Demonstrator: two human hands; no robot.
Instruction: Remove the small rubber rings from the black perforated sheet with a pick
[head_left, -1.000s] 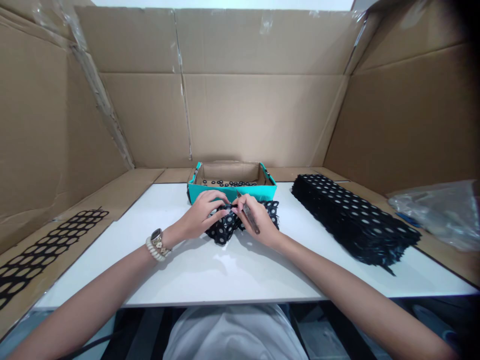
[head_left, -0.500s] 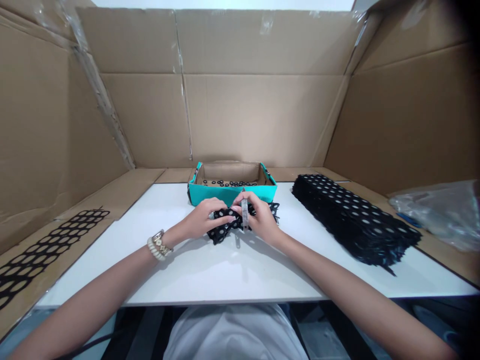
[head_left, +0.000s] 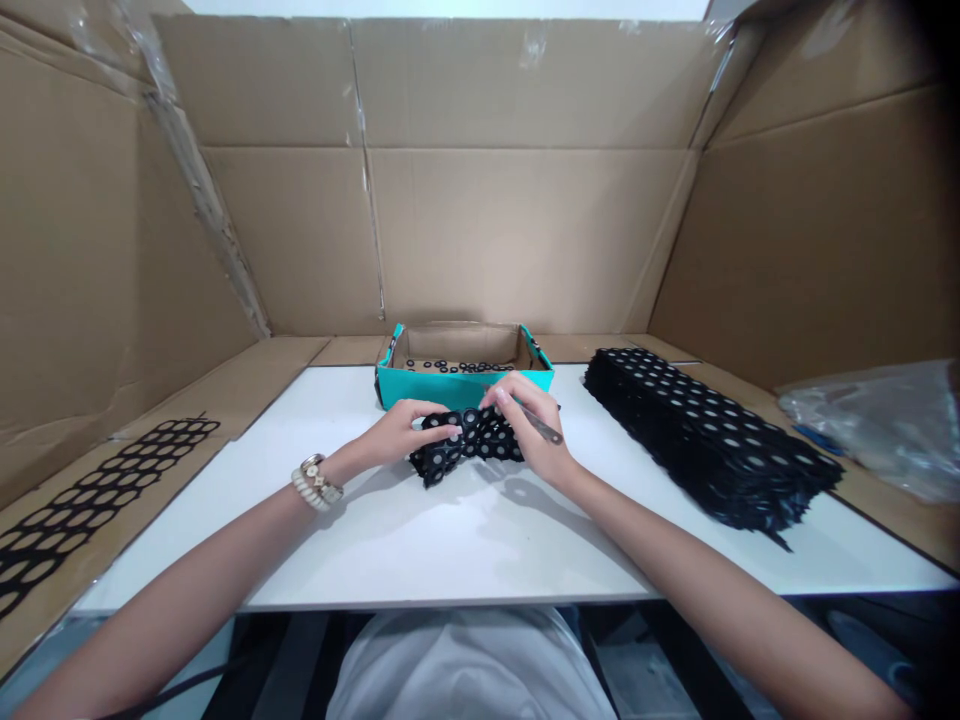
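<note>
Head: white table, cardboard walls; left grip pinching dotted sheet, right grip clasping slim tool.

Wears a soft white-grey garment, loosely creased, seen at the bottom centre. Shows the left forearm and right forearm bare. Carries on the left wrist a chunky cream bracelet of rounded segments, beside a gold-toned bracelet with pale flower-shaped charms.
</note>
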